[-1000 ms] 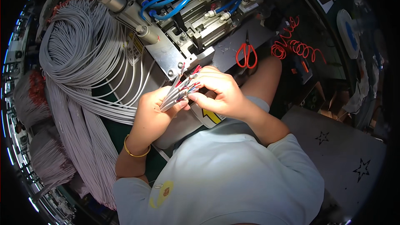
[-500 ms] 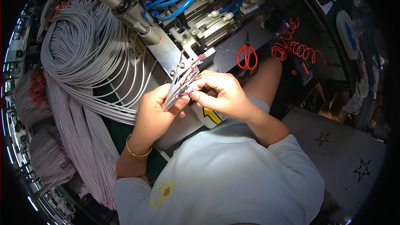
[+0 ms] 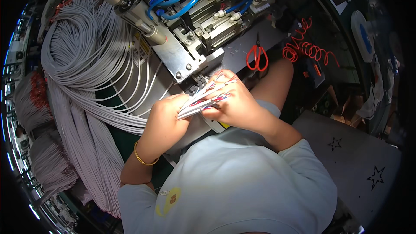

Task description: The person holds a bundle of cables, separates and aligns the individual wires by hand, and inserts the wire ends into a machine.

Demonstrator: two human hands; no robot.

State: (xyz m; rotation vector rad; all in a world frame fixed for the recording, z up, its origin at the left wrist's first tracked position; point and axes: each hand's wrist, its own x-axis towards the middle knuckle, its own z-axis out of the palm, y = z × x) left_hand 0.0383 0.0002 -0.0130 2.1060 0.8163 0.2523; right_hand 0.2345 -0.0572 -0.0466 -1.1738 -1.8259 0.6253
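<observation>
My left hand is closed around a bundle of grey cables, their ends pointing right toward my other hand. Thin coloured wires, red, blue and white among them, fan out of the stripped cable ends. These ends lie against my right hand, whose fingers curl round them from the far side; its fingertips are partly hidden by the wires. Back from my left hand, the same grey cables run left into a large coiled heap.
Just beyond my hands stands a metal pneumatic machine with blue air hoses. Red-handled scissors lie on the grey surface to its right. Farther right is a red coiled hose. More cable bundles are stacked at the left.
The cable ends have tipped from pointing away to pointing right. My right hand has gone from pinching at single wires to curling round the ends. My left hand has shifted slightly right.
</observation>
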